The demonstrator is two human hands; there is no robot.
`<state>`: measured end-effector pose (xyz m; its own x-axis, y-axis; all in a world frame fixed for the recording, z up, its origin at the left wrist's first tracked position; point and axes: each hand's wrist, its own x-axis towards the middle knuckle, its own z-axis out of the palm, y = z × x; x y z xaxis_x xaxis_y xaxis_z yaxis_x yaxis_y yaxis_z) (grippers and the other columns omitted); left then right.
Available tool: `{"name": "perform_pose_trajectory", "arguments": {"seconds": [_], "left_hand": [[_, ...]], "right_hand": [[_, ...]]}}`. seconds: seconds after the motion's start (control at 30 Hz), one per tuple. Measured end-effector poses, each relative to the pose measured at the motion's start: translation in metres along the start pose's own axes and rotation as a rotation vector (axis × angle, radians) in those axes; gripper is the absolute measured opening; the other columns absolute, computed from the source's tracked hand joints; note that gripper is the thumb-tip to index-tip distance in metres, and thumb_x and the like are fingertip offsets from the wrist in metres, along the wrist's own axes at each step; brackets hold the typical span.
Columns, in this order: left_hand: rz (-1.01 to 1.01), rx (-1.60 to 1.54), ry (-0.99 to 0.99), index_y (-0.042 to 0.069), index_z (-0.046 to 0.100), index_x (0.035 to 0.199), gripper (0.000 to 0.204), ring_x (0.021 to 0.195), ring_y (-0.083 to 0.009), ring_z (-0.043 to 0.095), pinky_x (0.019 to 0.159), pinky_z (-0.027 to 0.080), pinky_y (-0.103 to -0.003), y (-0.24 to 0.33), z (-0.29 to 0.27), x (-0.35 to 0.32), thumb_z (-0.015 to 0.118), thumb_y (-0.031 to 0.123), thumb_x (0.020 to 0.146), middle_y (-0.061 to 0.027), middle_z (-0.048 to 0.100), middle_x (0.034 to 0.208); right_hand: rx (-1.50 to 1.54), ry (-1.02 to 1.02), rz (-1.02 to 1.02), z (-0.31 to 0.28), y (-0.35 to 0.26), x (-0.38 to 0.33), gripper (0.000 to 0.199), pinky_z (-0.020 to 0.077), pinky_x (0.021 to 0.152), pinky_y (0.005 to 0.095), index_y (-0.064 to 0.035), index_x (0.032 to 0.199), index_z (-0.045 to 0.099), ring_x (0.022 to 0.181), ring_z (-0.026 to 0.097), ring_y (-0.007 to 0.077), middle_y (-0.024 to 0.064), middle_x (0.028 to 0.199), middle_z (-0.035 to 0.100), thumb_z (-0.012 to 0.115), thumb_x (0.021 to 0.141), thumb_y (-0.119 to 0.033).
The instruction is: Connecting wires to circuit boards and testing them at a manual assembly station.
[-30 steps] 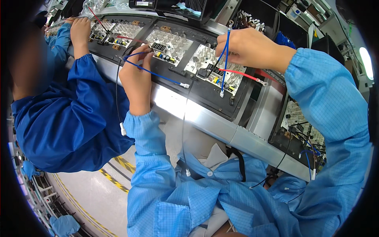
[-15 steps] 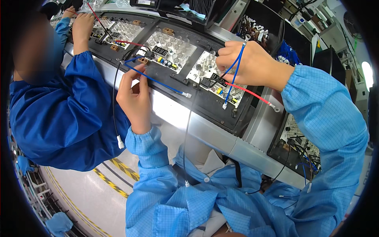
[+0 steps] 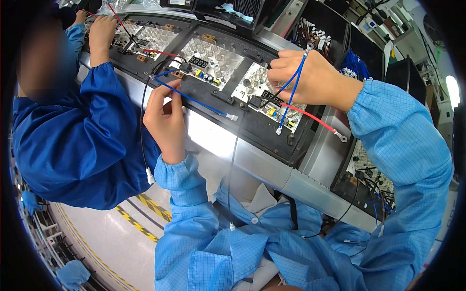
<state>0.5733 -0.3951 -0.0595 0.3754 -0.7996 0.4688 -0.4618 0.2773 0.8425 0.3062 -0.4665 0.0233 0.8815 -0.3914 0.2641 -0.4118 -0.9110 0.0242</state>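
Note:
My left hand (image 3: 166, 116) is pinched on a blue wire (image 3: 204, 105) at the near edge of the black fixture plate. That wire has a metal ring terminal at its folded end and a white sleeved tip. My right hand (image 3: 315, 77) is over the right-hand circuit board (image 3: 264, 82), fingers curled on a second blue wire (image 3: 296, 87) that loops across the hand; the fingertips are partly hidden. One leg of it runs to a black relay (image 3: 256, 101), the other hangs to a white tip. A red wire (image 3: 310, 116) with a ring terminal leads off the same board.
The middle circuit board (image 3: 225, 68) lies in the fixture plate (image 3: 194, 92). A co-worker in a dark blue sleeve (image 3: 92, 131) works close by on the left. Bundled wires (image 3: 310, 34) and blue wires (image 3: 357, 63) fill bins at the far right. A metal rail (image 3: 242, 150) borders the near side.
The boards and their wires have shifted slightly to the right. My right hand has moved a little right with the blue wire; my left hand stays pinched in nearly the same place.

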Motion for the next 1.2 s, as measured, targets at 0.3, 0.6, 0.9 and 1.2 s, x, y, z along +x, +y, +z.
{"name": "perform_pose_trajectory", "arguments": {"seconds": [0.3, 0.6, 0.9, 1.2], "left_hand": [[0.027, 0.004, 0.033, 0.002, 0.070, 0.098, 0.011, 0.070, -0.0021, 0.056, 0.055, 0.043, -0.016, -0.006, 0.000, 0.002, 0.065, 0.003, 0.088, -0.0003, 0.066, 0.083], [0.019, 0.009, 0.013, 0.001, 0.067, 0.096, 0.015, 0.069, -0.0070, 0.058, 0.054, 0.045, -0.020, -0.007, 0.001, 0.001, 0.059, -0.007, 0.085, -0.0035, 0.064, 0.087], [-0.002, 0.045, -0.005, 0.001, 0.069, 0.098, 0.010, 0.071, -0.0032, 0.057, 0.057, 0.044, -0.017, -0.011, -0.003, 0.003, 0.064, 0.004, 0.090, -0.0009, 0.066, 0.083], [0.074, -0.013, 0.036, 0.002, 0.067, 0.095, 0.016, 0.068, -0.0045, 0.058, 0.052, 0.042, -0.018, -0.017, 0.001, 0.004, 0.060, -0.007, 0.085, -0.0028, 0.066, 0.086]], "right_hand": [[-0.008, -0.009, -0.021, 0.003, 0.003, 0.001, 0.016, 0.0456, 0.051, 0.0312, -0.0132, 0.068, 0.055, 0.071, 0.053, 0.0180, -0.0009, 0.066, 0.049, 0.069, 0.062, -0.010], [0.104, -0.022, 0.071, -0.003, -0.001, -0.003, 0.011, 0.0436, 0.052, 0.0329, -0.0128, 0.069, 0.056, 0.068, 0.054, 0.0189, -0.0012, 0.063, 0.052, 0.066, 0.064, -0.012], [0.383, -0.292, 0.428, -0.013, 0.010, -0.003, 0.008, 0.0411, 0.054, 0.0296, -0.0086, 0.072, 0.059, 0.058, 0.050, 0.0141, 0.0005, 0.057, 0.047, 0.065, 0.074, -0.013], [0.783, -0.422, 0.624, -0.019, 0.026, 0.003, 0.024, 0.0442, 0.055, 0.0322, 0.0004, 0.082, 0.066, 0.055, 0.053, 0.0139, 0.0051, 0.062, 0.058, 0.065, 0.080, -0.023]]}}
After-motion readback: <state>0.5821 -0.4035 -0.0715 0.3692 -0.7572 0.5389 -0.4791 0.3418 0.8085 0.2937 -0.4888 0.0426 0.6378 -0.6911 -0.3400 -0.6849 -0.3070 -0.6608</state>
